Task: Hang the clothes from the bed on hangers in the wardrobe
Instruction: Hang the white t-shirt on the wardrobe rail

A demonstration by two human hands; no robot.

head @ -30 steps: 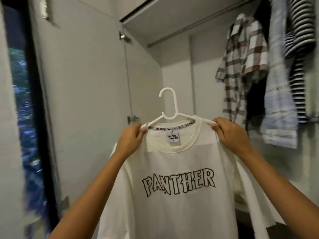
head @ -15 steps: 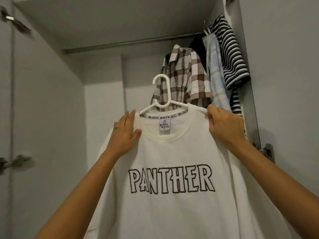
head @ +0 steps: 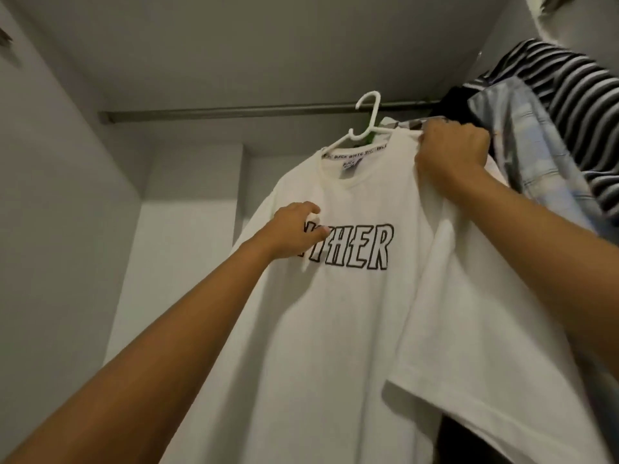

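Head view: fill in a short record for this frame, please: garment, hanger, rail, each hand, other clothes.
garment: white T-shirt with black-outlined lettering, on a hanger
hanger: white plastic hanger; its hook is level with the rail; cannot tell whether it is hooked on
left hand: pinches the T-shirt's chest at the lettering
right hand: grips the T-shirt's shoulder over the hanger's end
other clothes: striped shirt and light blue shirt hang at the right
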